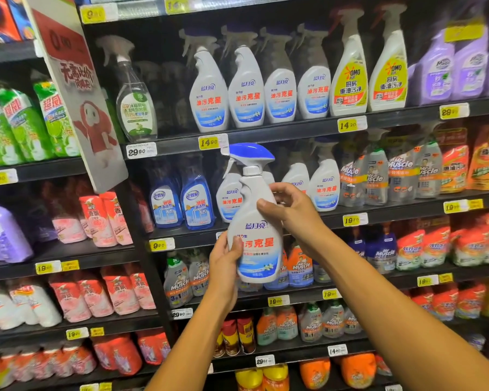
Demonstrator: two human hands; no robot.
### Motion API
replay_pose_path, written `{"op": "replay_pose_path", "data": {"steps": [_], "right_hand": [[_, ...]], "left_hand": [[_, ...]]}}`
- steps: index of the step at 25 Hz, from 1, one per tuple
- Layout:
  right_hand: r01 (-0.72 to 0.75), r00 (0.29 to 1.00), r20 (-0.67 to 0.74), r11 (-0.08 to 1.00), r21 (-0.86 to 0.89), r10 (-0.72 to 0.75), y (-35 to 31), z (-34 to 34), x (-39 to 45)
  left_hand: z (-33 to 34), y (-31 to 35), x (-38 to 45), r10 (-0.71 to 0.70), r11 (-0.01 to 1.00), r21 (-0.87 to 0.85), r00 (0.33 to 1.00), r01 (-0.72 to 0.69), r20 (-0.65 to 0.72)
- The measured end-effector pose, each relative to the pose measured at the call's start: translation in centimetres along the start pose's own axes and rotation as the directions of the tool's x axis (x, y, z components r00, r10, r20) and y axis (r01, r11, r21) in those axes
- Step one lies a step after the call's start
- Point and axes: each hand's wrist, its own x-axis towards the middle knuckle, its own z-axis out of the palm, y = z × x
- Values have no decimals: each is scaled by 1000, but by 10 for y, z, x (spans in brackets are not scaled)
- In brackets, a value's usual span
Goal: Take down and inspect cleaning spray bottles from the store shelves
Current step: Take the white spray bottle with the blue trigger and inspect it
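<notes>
**One white spray bottle held off the shelves**

Head view: one white plastic spray bottle with a blue trigger head (254, 221) is held upright in front of the dark store shelves (266, 131). The left hand (225, 259) grips its lower body; the right hand (290, 206) curls round its neck. Four matching white bottles (261, 86) stand on the upper shelf, beside two yellow-labelled spray bottles (369, 77).

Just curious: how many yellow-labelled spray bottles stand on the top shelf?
2: one yellow-labelled spray bottle right of the white-and-blue bottles, the other next on its right, beside the purple packs. More may hide behind.
</notes>
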Motion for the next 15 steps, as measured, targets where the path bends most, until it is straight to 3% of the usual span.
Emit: {"op": "replay_pose_path", "data": {"steps": [2,4,6,10,12,15], "right_hand": [[0,999,48,1000,23,-2,-5,-2,-3],[5,994,110,999,51,-10,-7,-1,-7],[42,987,155,998,43,-48,-5,3,-15],[115,979,167,993,34,-119,-1,11,-28],[125,979,159,991,38,-130,-2,10,-30],[114,981,152,991,68,-123,0,8,-30]], "left_hand": [[-4,1,2,-50,991,-123,998,53,24],[-5,1,0,-213,934,-280,975,223,67],[-3,0,-4,-342,846,-358,918,395,203],[-1,2,-7,-258,805,-358,822,473,507],[0,5,-8,-256,823,-326,816,466,519],[-3,1,-11,-292,867,-312,903,389,315]]}}
